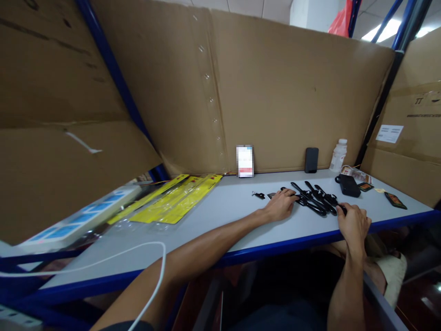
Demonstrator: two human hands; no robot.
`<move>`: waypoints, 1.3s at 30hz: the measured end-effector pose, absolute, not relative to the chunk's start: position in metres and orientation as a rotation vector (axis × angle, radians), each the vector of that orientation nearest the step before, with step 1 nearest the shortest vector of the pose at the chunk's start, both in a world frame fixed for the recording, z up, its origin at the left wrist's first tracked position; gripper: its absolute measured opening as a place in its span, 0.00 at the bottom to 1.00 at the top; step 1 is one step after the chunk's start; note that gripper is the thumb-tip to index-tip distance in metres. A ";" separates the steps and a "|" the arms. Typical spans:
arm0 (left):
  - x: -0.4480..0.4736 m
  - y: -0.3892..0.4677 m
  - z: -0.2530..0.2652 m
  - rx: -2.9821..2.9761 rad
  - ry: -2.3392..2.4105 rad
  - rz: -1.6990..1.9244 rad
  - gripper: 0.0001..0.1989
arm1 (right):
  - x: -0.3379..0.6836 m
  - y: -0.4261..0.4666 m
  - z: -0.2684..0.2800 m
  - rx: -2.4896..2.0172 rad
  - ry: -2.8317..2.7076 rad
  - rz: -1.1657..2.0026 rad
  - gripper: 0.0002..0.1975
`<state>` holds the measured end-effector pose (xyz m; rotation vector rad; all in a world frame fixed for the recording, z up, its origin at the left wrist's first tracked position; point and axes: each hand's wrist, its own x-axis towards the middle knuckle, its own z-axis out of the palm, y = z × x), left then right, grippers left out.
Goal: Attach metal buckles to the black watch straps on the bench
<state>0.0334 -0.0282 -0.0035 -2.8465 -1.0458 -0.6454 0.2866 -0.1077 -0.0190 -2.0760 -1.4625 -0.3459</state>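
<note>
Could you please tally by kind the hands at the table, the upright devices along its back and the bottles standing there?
Hands: 2 (left hand, right hand)
Upright devices: 2 (lit device, dark device)
Bottle: 1
Total: 5

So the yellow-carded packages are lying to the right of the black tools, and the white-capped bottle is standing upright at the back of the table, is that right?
Not quite: the yellow-carded packages lie to the left of the black tools, as the head view shows. The white-capped bottle does stand upright at the back of the table.
</note>
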 end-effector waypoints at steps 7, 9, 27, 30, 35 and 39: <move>0.033 -0.025 -0.004 -2.885 -0.977 -0.717 0.20 | 0.292 -0.102 -0.029 -1.915 -1.602 -0.313 0.23; 0.034 -0.025 -0.005 -2.880 -0.980 -0.728 0.19 | 0.293 -0.100 -0.031 -1.930 -1.614 -0.313 0.24; 0.035 -0.032 0.004 -2.881 -0.972 -0.628 0.16 | 0.284 -0.101 -0.018 -1.615 -1.301 -0.171 0.21; 0.028 -0.022 0.010 -2.802 -1.114 -0.646 0.14 | 0.276 -0.106 -0.013 -1.473 -1.294 -0.170 0.20; -0.007 0.006 0.027 -2.524 -1.571 -0.704 0.15 | 0.254 -0.109 -0.010 -1.331 -1.366 -0.083 0.18; -0.035 0.022 0.034 -2.424 -1.824 -0.407 0.11 | 0.229 -0.104 -0.012 -1.355 -1.506 -0.103 0.17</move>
